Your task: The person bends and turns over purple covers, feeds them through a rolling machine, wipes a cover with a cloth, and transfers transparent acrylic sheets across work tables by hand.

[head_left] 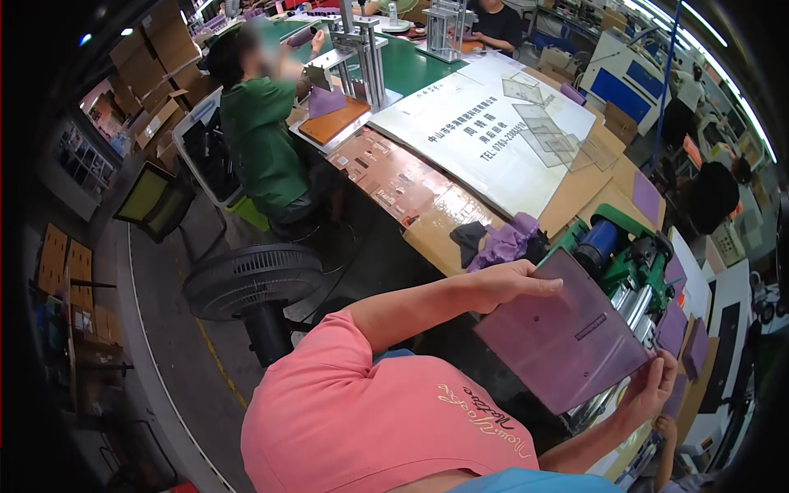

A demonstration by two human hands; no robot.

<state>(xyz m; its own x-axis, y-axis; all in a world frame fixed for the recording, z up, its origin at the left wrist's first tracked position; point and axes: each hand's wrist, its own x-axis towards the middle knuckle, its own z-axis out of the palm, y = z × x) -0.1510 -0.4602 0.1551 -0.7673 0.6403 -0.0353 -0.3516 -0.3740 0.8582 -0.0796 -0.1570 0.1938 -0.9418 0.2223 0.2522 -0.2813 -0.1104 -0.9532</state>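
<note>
Fluorescent tubes light a crowded workshop, where a long worktop (436, 246) stretches away from the person. Held up before the body, off the near corner of that worktop, is a flat purple panel (559, 337), tilted and partly hiding the rollers behind it. The left hand (514, 286) grips one edge, thumb laid on the face and the other fingers mostly out of sight beneath. The right hand (651, 386) closes bent fingers on another corner (its thumb is hard to make out).

As for progress, this piece seems to be mid-handling: its dark slot and small holes are already there, and it is not yet set down. Purple pieces (672, 326) lying past the machine hint at a batch, though which are finished and which are waiting cannot be told.

Just beyond the panel stands a green roller machine (649, 263); whether the two touch is hidden. A crumpled purple heap (505, 244) sits at the worktop's near corner. Farther along, clear sheets (546, 135) lie toward the right edge of a printed white board (436, 107), and a co-worker in green (263, 148) sits by the far left end.
</note>
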